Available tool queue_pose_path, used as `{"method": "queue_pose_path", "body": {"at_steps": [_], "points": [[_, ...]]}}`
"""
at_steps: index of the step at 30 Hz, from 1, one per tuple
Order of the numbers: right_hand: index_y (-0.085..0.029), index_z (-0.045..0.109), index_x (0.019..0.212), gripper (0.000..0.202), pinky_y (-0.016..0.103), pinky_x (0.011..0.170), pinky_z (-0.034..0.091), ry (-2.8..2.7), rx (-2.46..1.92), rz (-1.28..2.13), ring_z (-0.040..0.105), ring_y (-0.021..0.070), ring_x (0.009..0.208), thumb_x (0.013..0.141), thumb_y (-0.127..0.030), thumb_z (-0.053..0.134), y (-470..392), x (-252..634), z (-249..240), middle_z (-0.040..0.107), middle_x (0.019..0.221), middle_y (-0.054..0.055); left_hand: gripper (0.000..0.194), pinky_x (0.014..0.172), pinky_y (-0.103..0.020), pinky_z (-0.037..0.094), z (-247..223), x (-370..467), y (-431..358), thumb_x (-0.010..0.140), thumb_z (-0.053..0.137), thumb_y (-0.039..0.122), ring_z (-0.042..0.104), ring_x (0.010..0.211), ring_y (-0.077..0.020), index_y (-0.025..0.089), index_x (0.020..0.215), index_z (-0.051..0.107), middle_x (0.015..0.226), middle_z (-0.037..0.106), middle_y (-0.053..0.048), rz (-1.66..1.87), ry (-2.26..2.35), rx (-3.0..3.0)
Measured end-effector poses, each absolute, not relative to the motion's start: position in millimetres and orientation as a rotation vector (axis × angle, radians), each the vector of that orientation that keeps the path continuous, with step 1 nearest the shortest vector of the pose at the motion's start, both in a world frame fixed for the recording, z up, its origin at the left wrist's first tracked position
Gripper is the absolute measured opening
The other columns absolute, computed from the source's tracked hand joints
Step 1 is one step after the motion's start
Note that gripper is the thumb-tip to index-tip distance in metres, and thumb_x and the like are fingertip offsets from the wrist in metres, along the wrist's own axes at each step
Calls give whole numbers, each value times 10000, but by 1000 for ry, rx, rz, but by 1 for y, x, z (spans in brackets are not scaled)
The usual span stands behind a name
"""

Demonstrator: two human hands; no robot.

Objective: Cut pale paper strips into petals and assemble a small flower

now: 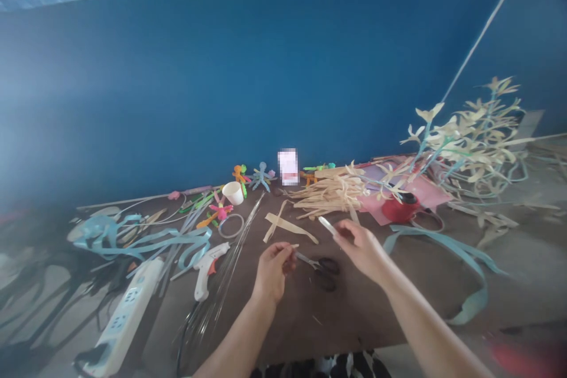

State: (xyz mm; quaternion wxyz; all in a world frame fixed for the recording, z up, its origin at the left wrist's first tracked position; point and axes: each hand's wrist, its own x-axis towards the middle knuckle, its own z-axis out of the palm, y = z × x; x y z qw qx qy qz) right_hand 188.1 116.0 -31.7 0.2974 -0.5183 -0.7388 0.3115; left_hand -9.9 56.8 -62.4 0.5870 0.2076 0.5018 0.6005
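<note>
Near the middle of the brown tabletop (341,325), my left hand (272,271) is closed in a pinch on a small pale strip (295,246), of which only the tip shows. Between thumb and fingers, my right hand (358,243) grips a short white stick (326,225) that points up and left; its exact kind is unclear. Scissors with black handles (325,271) lie between my hands, their blades toward my left fingers. Just beyond, two flat beige strips (287,226) lie crossed. A bundle of beige strips (332,194) rests behind my right hand.
Left of my hands are a white glue gun (206,271), thin wires (225,274), a power strip (128,310), blue ribbon (146,240) and a white cup (233,193). To the right are a red object (398,211), blue ribbon (465,260) and pale artificial flowers (469,130).
</note>
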Motion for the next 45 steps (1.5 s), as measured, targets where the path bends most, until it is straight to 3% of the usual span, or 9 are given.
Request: {"method": "queue_pose_path", "body": {"at_steps": [4,6,9,14,18,23,34,45], "points": [[-170,482,1046,343,219,540,382,-1461,-966,1574,490,111,606,719,-263,524,87,153,-30,534,690,-3,198,481,-187,398,-56,0,59,630,638,251,536,573,-94,128,773,577,714,601,-34,1440,1148,474],[-185,446,1117,436,203,505,375,-1285,-866,1770,482,100,578,700,-247,559,77,141,-36,530,673,-11,199,482,-205,405,-53,3,57,641,627,256,533,555,-104,129,789,585,670,592,-27,1432,1118,493],[-181,501,1088,421,208,531,393,-1196,-795,1864,490,100,584,682,-250,590,71,131,-43,540,660,-4,208,506,-234,421,-50,7,53,665,600,273,536,546,-122,115,800,601,638,593,-42,1382,1068,537],[-154,594,994,355,231,550,412,-1208,-867,1755,492,111,562,678,-316,589,73,126,-48,547,630,8,222,581,-249,436,-52,9,49,662,598,272,562,630,-147,107,809,619,701,623,-78,1371,1087,557],[-153,601,1000,339,225,527,396,-1357,-989,1601,492,110,546,701,-305,557,75,126,-49,577,645,13,245,503,-215,423,-53,6,49,659,588,306,546,618,-142,114,805,633,697,620,-69,1350,1254,671],[-171,609,996,303,254,641,416,-1592,-1034,1360,541,156,687,717,-243,517,76,130,-43,625,759,37,244,437,-187,401,-53,1,52,655,568,281,529,593,-140,129,829,646,635,606,-45,1264,1482,925],[-179,580,1034,333,224,584,412,-1688,-1045,1346,534,127,625,710,-195,506,80,137,-43,621,728,7,254,466,-200,416,-45,3,51,673,542,297,521,634,-145,140,846,642,681,602,-44,1206,1358,919],[-252,583,1017,277,270,721,318,-2111,-1159,574,538,161,811,799,-172,431,74,136,-37,623,866,41,187,453,-201,407,-62,8,51,636,584,309,475,539,-105,122,642,591,578,519,-7,1320,1384,760]]}}
